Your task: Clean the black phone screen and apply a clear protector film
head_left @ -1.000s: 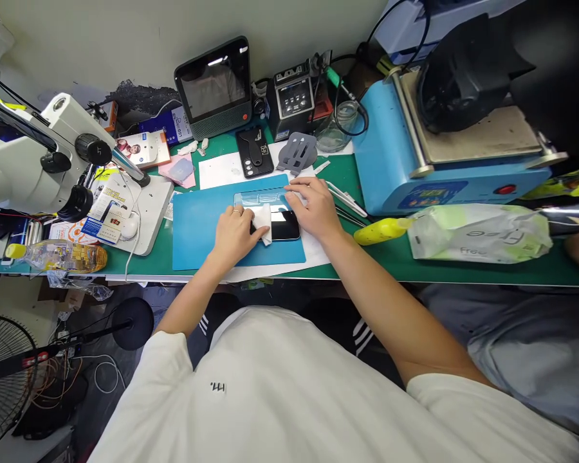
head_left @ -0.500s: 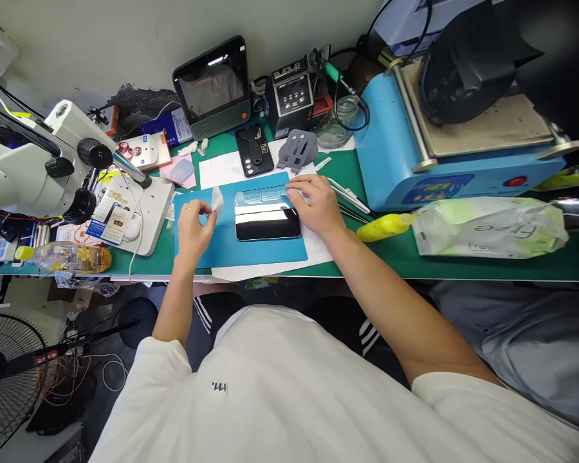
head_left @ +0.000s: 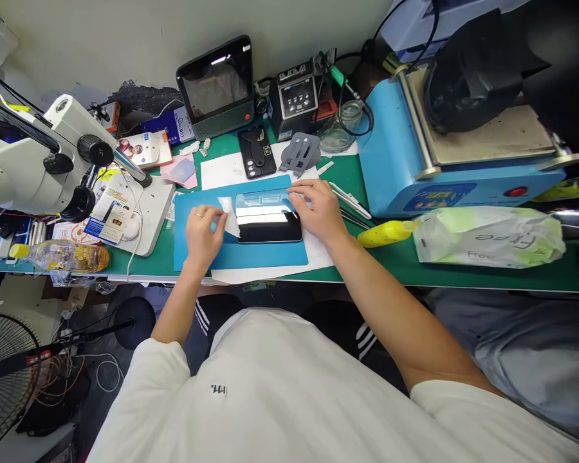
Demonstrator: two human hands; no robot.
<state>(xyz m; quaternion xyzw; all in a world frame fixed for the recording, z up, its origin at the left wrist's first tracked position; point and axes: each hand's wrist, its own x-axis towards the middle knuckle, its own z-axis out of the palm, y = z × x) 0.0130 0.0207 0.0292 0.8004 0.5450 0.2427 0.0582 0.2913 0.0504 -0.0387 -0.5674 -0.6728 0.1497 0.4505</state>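
A smartphone [head_left: 269, 226] with a glossy black screen lies on a blue mat [head_left: 270, 256], its long side running left to right. Between the closed fingers of my left hand [head_left: 204, 235] is a white wipe [head_left: 229, 216], whose loose end hangs by the phone's left edge. My right hand [head_left: 320, 208] rests at the phone's upper right corner, fingers stretched out and thumb apart. Behind the mat, another phone [head_left: 257, 152] with a black back lies beside a grey slotted holder [head_left: 300, 153].
Tweezers [head_left: 351, 202] and a yellow bottle [head_left: 386, 234] lie right of my right hand, near a wipes pack [head_left: 487, 236]. A blue heating machine [head_left: 390, 161] stands at the back right. On the left are a microscope [head_left: 72, 154] and an oil-coloured bottle [head_left: 62, 255].
My left hand has moved right and slightly down, bringing the white wipe from above the mat to the phone's left edge. My right hand stays at the phone's corner.
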